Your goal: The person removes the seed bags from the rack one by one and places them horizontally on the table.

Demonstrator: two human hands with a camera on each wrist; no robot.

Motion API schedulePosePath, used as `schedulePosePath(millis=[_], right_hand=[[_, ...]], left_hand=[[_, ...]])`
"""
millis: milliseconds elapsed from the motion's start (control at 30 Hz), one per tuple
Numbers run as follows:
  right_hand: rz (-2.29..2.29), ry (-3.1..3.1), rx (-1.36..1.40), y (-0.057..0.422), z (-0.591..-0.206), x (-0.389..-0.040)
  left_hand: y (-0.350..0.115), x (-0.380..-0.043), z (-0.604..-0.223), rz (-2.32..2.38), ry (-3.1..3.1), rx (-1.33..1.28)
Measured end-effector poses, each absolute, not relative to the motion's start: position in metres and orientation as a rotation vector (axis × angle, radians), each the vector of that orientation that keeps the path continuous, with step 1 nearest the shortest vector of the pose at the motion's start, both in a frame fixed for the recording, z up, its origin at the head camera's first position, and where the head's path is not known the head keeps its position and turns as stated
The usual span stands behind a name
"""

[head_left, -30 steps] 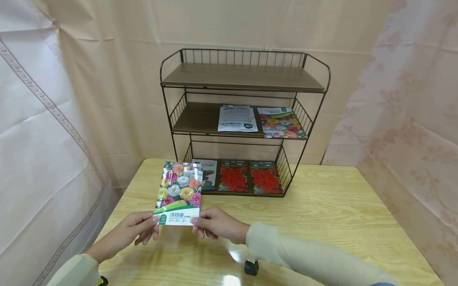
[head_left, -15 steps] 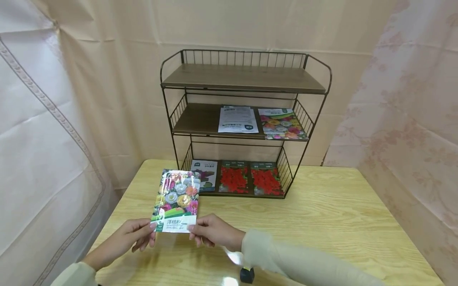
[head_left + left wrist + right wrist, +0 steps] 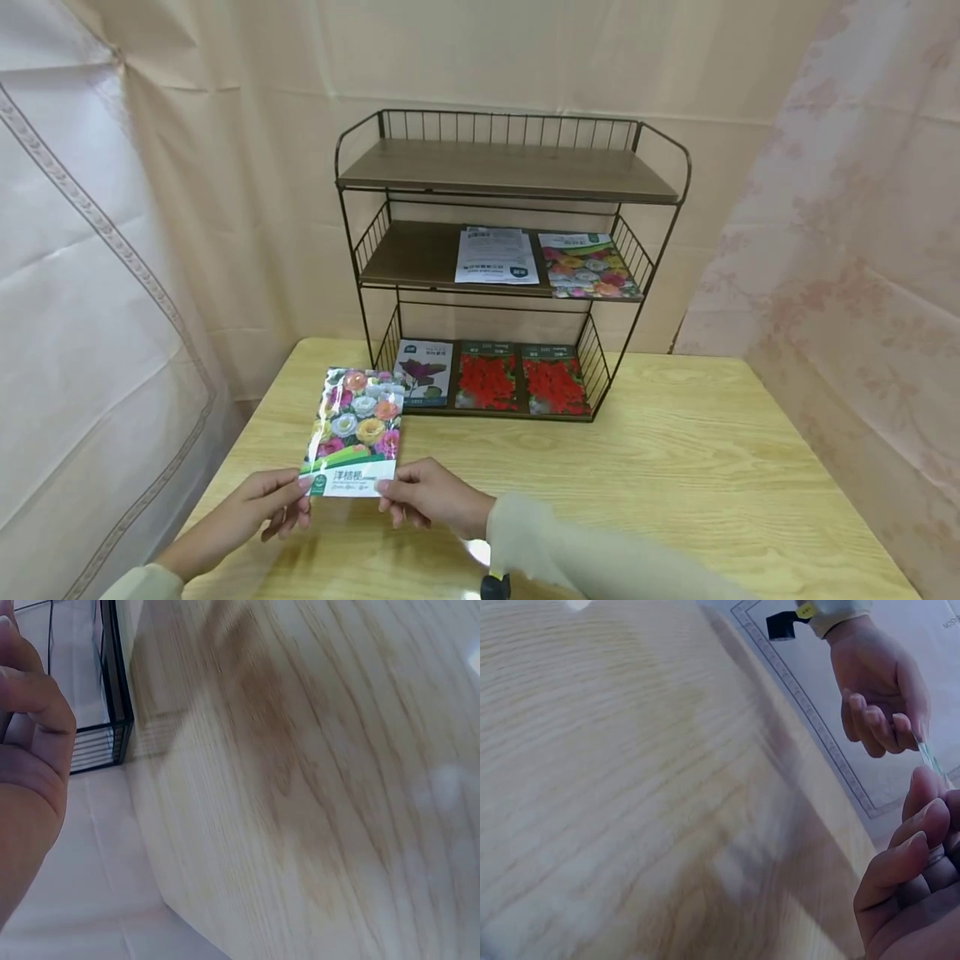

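Observation:
A flower seed packet [image 3: 356, 425], printed with many-coloured blooms and a white label strip, is held up above the table in front of the rack's left end. My left hand [image 3: 262, 504] pinches its lower left corner, and my right hand [image 3: 431, 496] pinches the lower right corner, thumbs on the front. In the right wrist view the left hand [image 3: 877, 694] shows across from the curled fingers of the right hand [image 3: 915, 877], the packet seen edge-on between them. The left wrist view shows the left hand [image 3: 30, 727] at its edge, with the packet out of sight.
A three-tier rack [image 3: 510, 171] stands at the back of the wooden table [image 3: 675, 467]. Its middle shelf bears white packets [image 3: 495, 256] and a flower packet [image 3: 588, 265]. On the bottom shelf lie a plant packet [image 3: 423, 372] and two red-flower packets [image 3: 486, 377]. Curtains hang around.
Both hands have moved down and slightly left with the packet, toward the person. More of the plant packet on the bottom shelf now shows. The view has tilted up slightly.

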State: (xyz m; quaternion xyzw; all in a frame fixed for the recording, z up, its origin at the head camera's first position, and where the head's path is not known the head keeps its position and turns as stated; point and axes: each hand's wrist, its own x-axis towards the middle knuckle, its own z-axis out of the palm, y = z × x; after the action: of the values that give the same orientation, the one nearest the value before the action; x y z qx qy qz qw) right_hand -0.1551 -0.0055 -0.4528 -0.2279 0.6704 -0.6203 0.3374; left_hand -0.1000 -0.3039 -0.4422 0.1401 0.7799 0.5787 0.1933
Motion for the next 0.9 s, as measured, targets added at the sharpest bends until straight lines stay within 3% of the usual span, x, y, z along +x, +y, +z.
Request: schedulePosePath(millis=[900], right_hand=[[-1.564,1.782,-0.479,-0.042,-0.469,-0.137]], left_hand=[[-0.334,-0.09,-0.452,1.541,2.205,0.434]])
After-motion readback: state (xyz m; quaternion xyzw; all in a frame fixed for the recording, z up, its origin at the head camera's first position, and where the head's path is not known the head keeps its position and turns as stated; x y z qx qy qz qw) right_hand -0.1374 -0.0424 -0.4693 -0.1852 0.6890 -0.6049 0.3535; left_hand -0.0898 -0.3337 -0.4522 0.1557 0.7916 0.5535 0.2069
